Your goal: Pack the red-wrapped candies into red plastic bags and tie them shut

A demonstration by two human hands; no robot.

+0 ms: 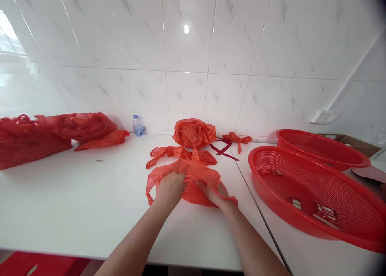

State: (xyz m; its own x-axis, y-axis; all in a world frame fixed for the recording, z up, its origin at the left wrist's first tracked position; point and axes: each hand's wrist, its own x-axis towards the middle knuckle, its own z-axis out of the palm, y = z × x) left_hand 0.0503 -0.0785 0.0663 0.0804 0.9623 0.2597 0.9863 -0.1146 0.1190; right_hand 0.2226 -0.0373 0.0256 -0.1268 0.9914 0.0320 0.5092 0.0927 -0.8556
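"Head view: where are the two hands?"

"Close together over the white table [90, 211], both at one thin red plastic bag [193, 169]. The left hand [172, 184] is curled shut on the film, near the middle. The right hand [209, 190] reaches into the folds; film hides part of it — I cannot tell whether its fingers are closed."

"And where does the bag lie?"

"On the table, in front of the person. Just behind it are a flattened, twisted red bag [181, 152] and then a bundle of crumpled red bags [194, 133] near the tiled wall [189, 95]. Dark red ribbon strips [223, 149] and a small knotted red bag [238, 138] lie to the right of the bundle."

"What stands farther out?"

"To the left, a clear water bottle [138, 127] with a blue cap, upright by the wall, then a large heap of red bags [81, 127]. To the right, two red plastic baskets — the nearer perforated basket [289, 203] holds small red-and-white packets [326, 213]. Behind them is an open cardboard box [358, 145]."
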